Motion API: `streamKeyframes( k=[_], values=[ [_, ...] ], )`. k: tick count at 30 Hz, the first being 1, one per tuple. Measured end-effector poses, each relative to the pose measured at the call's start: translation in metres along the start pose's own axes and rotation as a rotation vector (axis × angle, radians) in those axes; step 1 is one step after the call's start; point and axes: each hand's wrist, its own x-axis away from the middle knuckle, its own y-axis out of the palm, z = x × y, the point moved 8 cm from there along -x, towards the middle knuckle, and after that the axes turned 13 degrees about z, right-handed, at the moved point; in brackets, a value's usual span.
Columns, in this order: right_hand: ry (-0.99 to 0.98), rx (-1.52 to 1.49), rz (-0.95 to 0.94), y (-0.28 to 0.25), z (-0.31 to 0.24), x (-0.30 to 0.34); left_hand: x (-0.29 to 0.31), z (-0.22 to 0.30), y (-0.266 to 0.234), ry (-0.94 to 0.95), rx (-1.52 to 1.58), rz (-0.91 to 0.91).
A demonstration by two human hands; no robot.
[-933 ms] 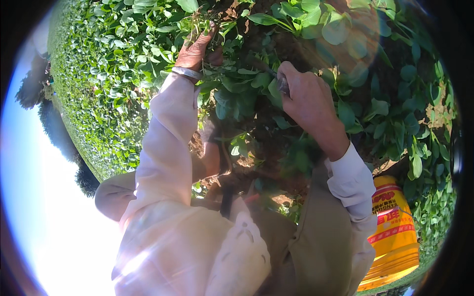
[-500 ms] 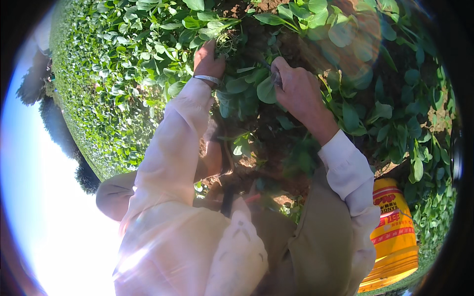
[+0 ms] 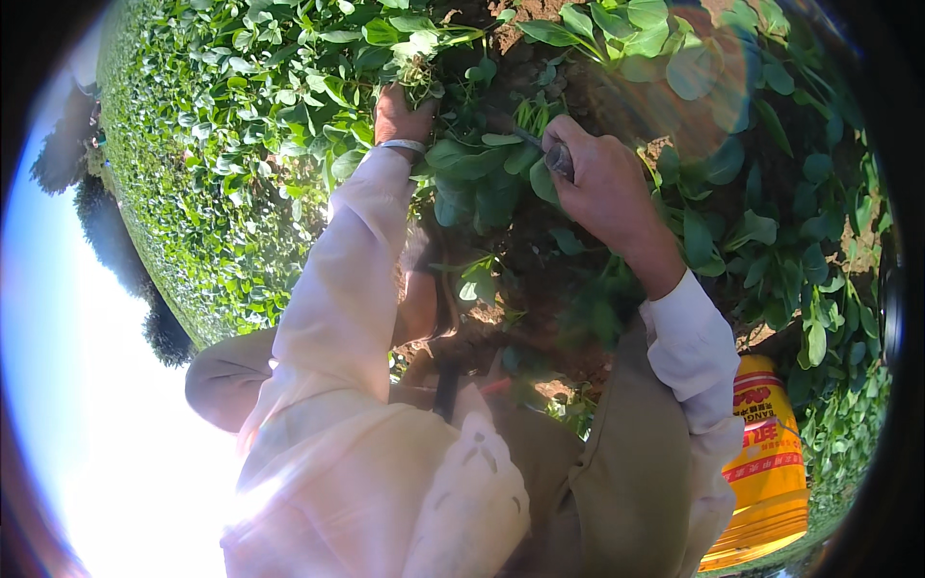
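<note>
My left hand (image 3: 403, 116), with a pale bracelet at its wrist, closes around a bunch of small weeds (image 3: 417, 69) at the edge of the dense greenery. Some of its fingers are hidden by leaves. Wrapped in my right hand (image 3: 607, 188) is a small hand tool (image 3: 559, 162) with a dark rounded handle. A narrow grey shank runs from it toward the upper left, over the soil, and its tip is lost in shade and leaves. Broad-leaved green plants (image 3: 467, 164) grow between and below the two hands.
A yellow bucket (image 3: 766, 482) with red bands stands at the lower right, beside my sleeve. Thick low crops (image 3: 241, 173) cover the left, and larger leafy plants (image 3: 694, 231) grow on the right. Brown soil (image 3: 617, 106) shows between the rows. My bent knees are below.
My right hand has shifted slightly right and down with the tool, showing more of its handle and shank. My left hand stays on the weeds, almost in place.
</note>
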Motion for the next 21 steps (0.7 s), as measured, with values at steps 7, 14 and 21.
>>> streamKeyframes(
  k=[7,14,21],
  values=[
    [-0.004,0.035,0.028,0.026,0.005,-0.005,-0.005,0.003,0.015,-0.119,-0.171,-0.258],
    [-0.052,0.049,-0.023,0.033,-0.010,-0.017,-0.011,-0.040,0.012,-0.317,-0.100,-0.321],
    [-0.015,0.029,-0.017,0.076,-0.003,-0.041,0.013,-0.058,-0.001,-0.883,0.442,-0.167]
  ],
)
